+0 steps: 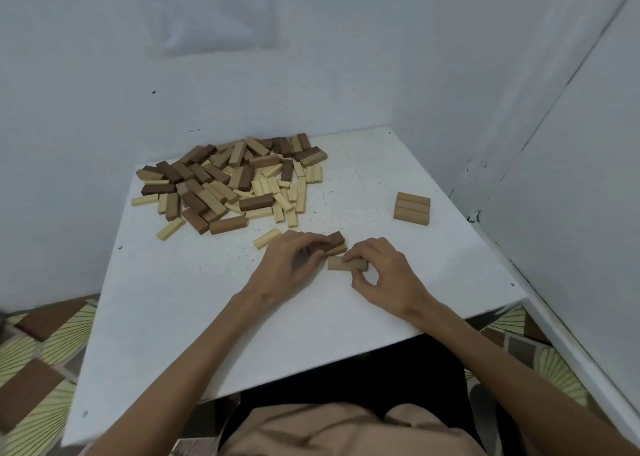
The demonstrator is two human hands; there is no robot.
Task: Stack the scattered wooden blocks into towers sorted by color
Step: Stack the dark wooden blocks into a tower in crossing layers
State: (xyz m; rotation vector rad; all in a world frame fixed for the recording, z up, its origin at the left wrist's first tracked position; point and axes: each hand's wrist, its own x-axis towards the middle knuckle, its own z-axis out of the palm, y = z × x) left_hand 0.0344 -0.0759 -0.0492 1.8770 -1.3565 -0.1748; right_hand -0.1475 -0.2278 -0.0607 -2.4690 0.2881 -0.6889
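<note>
- While it lies flat on the white table (207, 300), the tan block (341, 264) in the R hand (384, 277) looks short, matte and square-ended, long axis running L–R. Its R end is hidden under the fingers.
- The brown blocks (336, 242) in the L hand (294, 261): two stacked, dark one on top, mid-brown under it, only their R ends showing past the fingertips. They sit just beyond the tan block; touching or not, can't tell.
- R hand: thumb + forefinger pinch the tan block's R end, other fingers loosely curled.
- L hand: palm down, fingers curled over the brown blocks, gripping them.
- The pile (232, 182) of mixed dark, mid & pale blks: well beyond the L grip, to its L.
- A lone pale block (266, 238): just L of the L hand's knuckles.
- The tan row (412, 209), three blks side by side: beyond & R of the R grip, well apart.
</note>
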